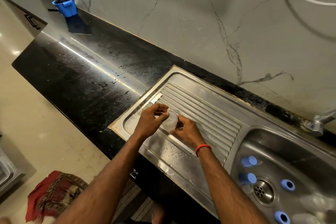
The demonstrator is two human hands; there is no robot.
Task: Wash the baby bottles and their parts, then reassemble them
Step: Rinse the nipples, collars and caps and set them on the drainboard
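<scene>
View from above of a person at a kitchen sink. Both bare forearms reach forward over the ribbed steel drainboard (pixel 209 112), and the two hands meet just above its left part. Between them is a small clear piece (pixel 170 121) of a baby bottle; it is too pale and blurred to tell whether it is a cap or a bottle. The left hand (pixel 151 121) has its fingers curled, and its thumb and fingertips pinch the piece's left side. The right hand (pixel 187 132) has its fingers curled round the piece's right side. An orange band (pixel 203 148) circles the right wrist. To the right of the drainboard is the basin (pixel 272 147). In it, near the round drain (pixel 260 191), lie two blue caps (pixel 249 161) on their sides and two blue rings (pixel 284 183). Faint clear shapes lie in the basin's bottom right corner, too blurred to name. A steel tap (pixel 316 125) sits at the back edge of the basin. To the left of the drainboard runs a wet black counter (pixel 72 71). At its far end, against the grey-veined marble wall (pixel 181 14), stands a blue tub (pixel 67 8) with dark items in it. A red patterned cloth (pixel 52 194) lies on the pale floor at lower left.
</scene>
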